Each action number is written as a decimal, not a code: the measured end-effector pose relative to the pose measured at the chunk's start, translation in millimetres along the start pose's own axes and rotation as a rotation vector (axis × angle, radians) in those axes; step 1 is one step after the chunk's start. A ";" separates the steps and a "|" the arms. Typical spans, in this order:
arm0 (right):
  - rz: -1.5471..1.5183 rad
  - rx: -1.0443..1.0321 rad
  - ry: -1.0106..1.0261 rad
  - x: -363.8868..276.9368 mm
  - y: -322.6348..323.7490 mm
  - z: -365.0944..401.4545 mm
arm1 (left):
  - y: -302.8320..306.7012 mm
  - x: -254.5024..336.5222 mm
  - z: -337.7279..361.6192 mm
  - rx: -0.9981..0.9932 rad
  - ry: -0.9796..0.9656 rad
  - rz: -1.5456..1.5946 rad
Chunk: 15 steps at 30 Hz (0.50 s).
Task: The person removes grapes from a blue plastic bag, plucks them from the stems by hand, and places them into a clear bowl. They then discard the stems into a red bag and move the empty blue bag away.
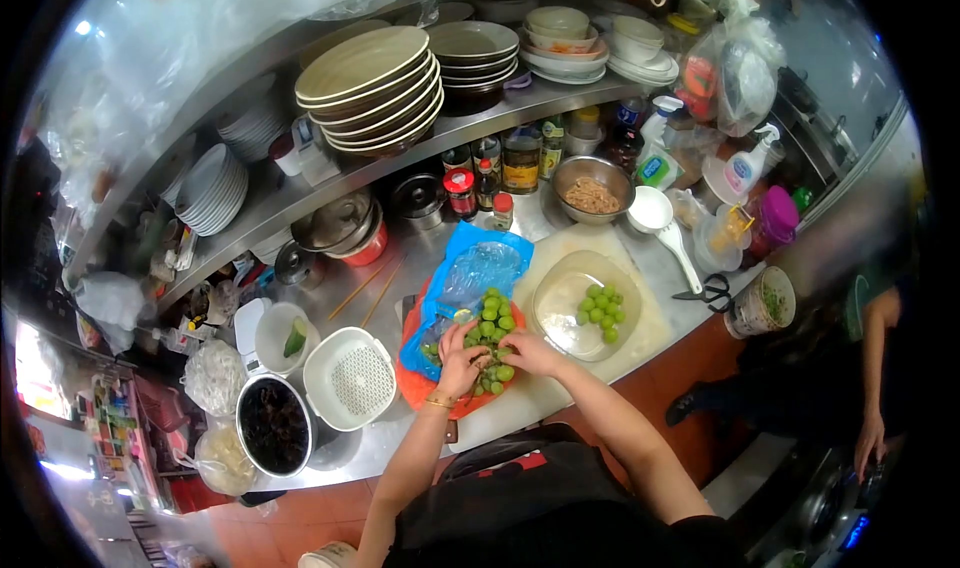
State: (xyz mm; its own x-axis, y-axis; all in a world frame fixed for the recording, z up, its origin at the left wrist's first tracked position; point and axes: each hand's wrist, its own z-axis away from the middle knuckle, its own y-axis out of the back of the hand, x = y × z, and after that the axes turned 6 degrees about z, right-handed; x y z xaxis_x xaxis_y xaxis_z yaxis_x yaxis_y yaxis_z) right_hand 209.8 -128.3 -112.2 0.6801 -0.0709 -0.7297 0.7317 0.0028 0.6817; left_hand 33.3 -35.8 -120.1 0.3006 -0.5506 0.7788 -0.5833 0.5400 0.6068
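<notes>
A clear bowl (556, 280) just right of the hands holds a small heap of loose green grapes (601, 309) and stands on a pale board (645, 340). On the far side a metal bowl (592, 190) holds brownish food. To the left sits a white basket (348, 378), and near-left of it a black pot (272, 426) full of something dark. A cup (762, 303) of chopped greens stands at the right edge, with scissors (705, 290) just beside it.

The grape bunch (492, 324) lies on an orange bag (413, 388) with a blue bag (480, 263) spread on its far side. The left hand (458, 360) has its grip clenched on the near part of the bunch. The right hand (527, 351) has its grip pinched on grapes at the bunch's right side. The two hands almost touch.

The near edge of the surface (400, 298) runs close under the wrists. The board is bare to the near right of the clear bowl. Another person's arm (875, 368) hangs well apart on the far right
</notes>
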 end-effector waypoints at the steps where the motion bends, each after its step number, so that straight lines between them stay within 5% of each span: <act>1: 0.039 -0.017 -0.003 1.0 0.0 -2.0 | -0.3 0.9 -0.1 0.010 -0.001 -0.001; 4: 0.188 -0.060 -0.045 -8.2 2.0 -5.6 | 2.2 9.4 -0.3 0.022 -0.015 -0.047; 7: 0.092 -0.279 -0.375 -34.8 35.8 -3.3 | 2.2 2.6 2.9 0.048 0.000 -0.011; 11: 0.056 -0.071 -0.436 -32.3 93.1 29.2 | 4.5 -0.8 2.8 0.098 0.046 -0.034; 14: 0.702 0.275 -0.261 -13.0 102.0 54.9 | -3.0 -2.2 0.0 0.107 0.079 0.019; 15: 0.545 0.234 -0.188 -14.3 92.6 55.2 | -5.1 -1.3 -1.6 0.110 0.085 0.017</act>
State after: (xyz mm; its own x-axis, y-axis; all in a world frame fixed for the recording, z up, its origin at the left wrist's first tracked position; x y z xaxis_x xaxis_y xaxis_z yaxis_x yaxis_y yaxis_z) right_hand 265.2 -182.1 -35.6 0.9178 -0.2953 -0.2656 0.2372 -0.1287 0.9629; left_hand 37.1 -36.8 -123.9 0.3503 -0.4837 0.8020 -0.6665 0.4728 0.5763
